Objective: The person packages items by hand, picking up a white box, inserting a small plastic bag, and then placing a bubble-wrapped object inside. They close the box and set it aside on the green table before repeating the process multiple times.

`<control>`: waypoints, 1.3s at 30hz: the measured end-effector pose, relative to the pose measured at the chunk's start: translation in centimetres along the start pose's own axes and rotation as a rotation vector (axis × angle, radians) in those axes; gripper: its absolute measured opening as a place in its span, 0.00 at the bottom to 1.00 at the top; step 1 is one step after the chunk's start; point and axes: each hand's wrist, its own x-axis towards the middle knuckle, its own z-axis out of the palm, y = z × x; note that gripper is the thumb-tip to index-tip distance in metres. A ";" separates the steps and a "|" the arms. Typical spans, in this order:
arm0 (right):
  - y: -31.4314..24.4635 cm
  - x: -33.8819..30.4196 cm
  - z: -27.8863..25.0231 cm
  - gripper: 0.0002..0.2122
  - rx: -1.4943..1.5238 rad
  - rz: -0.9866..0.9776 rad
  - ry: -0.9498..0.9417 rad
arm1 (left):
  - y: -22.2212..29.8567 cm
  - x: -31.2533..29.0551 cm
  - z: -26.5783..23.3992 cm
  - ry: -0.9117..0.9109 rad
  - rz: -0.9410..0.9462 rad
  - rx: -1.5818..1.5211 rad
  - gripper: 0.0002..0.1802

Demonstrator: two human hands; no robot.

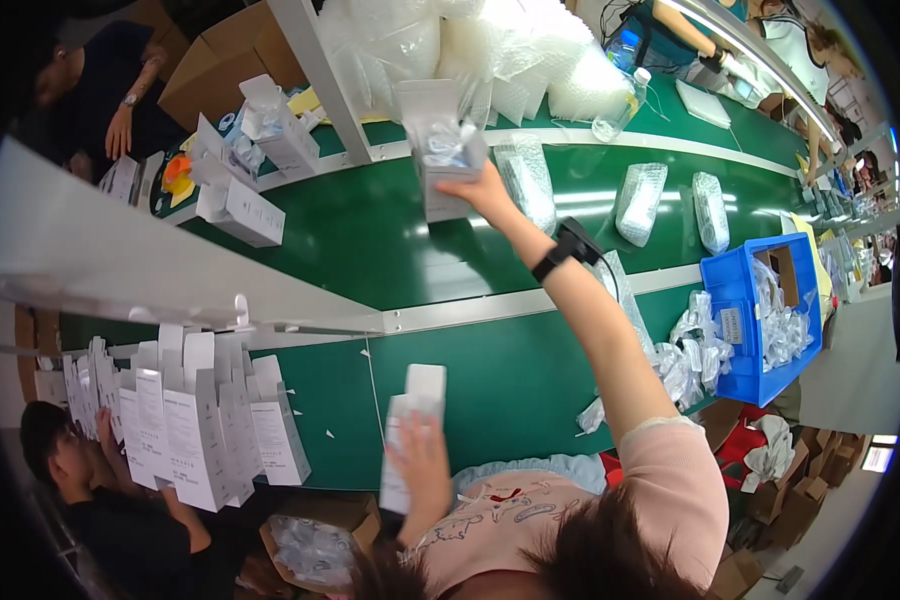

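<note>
Hair, 2 hands on 2 white boxes

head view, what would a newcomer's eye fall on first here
Probably the outstretched right hand, holding an open white box over the green surface near the top middle. Next might come the bright blue bin at the right, with plastic-wrapped items in and beside it. The big heap of bubble wrap at the top also stands out.
</note>
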 end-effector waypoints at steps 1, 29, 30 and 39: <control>0.2 0.9 0.9 0.34 -0.028 -0.049 -0.025 | 0.6 0.3 1.5 -0.014 0.048 0.135 0.37; -11.6 -16.0 -8.8 0.30 0.871 0.451 0.072 | -1.1 9.7 -4.0 0.130 0.010 -0.923 0.34; -12.3 -17.4 -8.4 0.29 1.008 0.459 0.121 | 0.8 10.1 -5.1 0.116 0.025 -0.926 0.34; -11.9 -22.3 -5.0 0.24 0.247 -0.051 0.732 | 7.4 11.3 -2.9 0.435 0.263 -0.873 0.36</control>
